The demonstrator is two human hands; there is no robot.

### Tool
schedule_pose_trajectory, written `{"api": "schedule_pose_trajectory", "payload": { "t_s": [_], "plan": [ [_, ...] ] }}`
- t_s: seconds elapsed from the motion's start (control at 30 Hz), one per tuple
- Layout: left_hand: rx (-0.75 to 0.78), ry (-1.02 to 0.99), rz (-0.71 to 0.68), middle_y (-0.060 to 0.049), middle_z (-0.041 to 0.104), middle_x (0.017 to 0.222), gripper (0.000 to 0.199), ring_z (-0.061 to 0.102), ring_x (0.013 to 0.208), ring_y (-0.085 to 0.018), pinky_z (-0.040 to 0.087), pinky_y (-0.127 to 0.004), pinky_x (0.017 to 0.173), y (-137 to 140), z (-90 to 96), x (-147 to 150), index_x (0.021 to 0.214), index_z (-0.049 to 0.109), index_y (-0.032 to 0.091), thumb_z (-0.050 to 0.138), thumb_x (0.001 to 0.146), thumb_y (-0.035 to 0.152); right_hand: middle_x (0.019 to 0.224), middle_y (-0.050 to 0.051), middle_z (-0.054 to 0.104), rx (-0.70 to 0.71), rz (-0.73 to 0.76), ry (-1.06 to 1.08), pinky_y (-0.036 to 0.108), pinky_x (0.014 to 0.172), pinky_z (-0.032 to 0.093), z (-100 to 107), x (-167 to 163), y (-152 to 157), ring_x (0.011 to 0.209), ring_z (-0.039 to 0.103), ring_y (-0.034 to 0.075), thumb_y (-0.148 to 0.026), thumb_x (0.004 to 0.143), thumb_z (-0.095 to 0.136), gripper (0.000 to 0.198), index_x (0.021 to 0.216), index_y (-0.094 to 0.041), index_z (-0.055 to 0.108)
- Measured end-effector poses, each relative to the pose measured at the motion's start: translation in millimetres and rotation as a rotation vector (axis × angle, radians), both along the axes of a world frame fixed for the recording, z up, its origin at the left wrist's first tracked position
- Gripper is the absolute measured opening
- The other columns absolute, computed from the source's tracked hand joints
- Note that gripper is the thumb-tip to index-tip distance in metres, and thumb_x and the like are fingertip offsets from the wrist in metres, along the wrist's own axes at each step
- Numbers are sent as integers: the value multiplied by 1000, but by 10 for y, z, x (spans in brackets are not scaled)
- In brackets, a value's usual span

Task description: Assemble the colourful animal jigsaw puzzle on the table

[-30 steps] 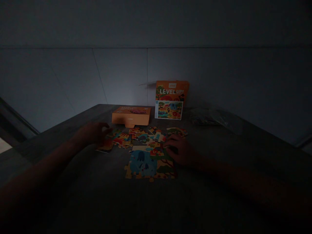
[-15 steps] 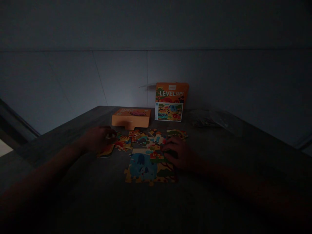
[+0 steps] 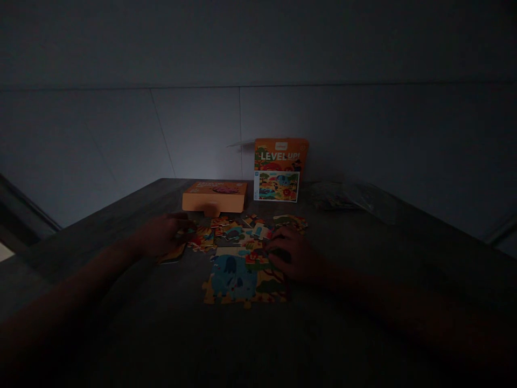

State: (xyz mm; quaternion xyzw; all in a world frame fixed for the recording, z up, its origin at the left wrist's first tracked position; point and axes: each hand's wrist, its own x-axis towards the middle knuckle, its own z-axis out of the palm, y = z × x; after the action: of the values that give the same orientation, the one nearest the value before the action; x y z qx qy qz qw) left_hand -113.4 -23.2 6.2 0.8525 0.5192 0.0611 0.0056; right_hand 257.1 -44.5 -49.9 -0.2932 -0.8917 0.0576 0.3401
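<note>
On the dark table (image 3: 242, 342) lies the puzzle (image 3: 234, 272), flat, dimly lit: blue elephants on yellow, dark-green foliage at right. Its long axis seems to run left to right, with tabs pointing left and toward the person. The right hand (image 3: 291, 253) bends its fingers at the puzzle's far right; the left hand (image 3: 166, 234) curls beside loose pieces (image 3: 204, 237). Whether either grasps one, I cannot tell.

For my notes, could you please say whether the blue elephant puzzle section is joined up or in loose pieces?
Joined up: the blue elephant section forms one continuous picture, tabs jutting from its left and near edges.
</note>
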Motion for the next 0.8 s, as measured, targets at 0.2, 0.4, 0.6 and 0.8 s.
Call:
{"api": "schedule_pose_trajectory", "payload": {
  "t_s": [0.2,0.4,0.6,0.8],
  "plan": [
    [26,108,-38,-15,64,117,37,66,95,-31,50,-42,81,37,-10,-50,112,72,21,46,90,36,103,10,62,37,-95,37,41,87,49,-15,-87,-65,99,59,24,-19,83,64,13,94,-19,70],
    [127,112,-94,-11,66,116,38,66,94,-27,52,-38,81,-117,16,193,115,69,21,42,95,38,105,10,64,53,-108,9,43,90,46,-2,-148,-85,100,58,25,-27,81,68,18,96,-18,68],
    [90,31,-220,-12,62,124,39,66,98,-25,54,-37,85,-440,9,646,113,69,21,41,99,44,107,11,66,-62,-73,-54,45,93,44,26,-151,-68,102,58,27,-29,82,66,28,106,-16,62],
    [-72,65,-148,-13,51,138,53,61,114,-33,52,-48,96,-696,-41,1174,136,52,22,56,90,49,111,14,64,-118,-112,-64,47,92,44,13,-152,-49,104,56,30,-26,75,69,42,114,-14,58]
  ]
}}
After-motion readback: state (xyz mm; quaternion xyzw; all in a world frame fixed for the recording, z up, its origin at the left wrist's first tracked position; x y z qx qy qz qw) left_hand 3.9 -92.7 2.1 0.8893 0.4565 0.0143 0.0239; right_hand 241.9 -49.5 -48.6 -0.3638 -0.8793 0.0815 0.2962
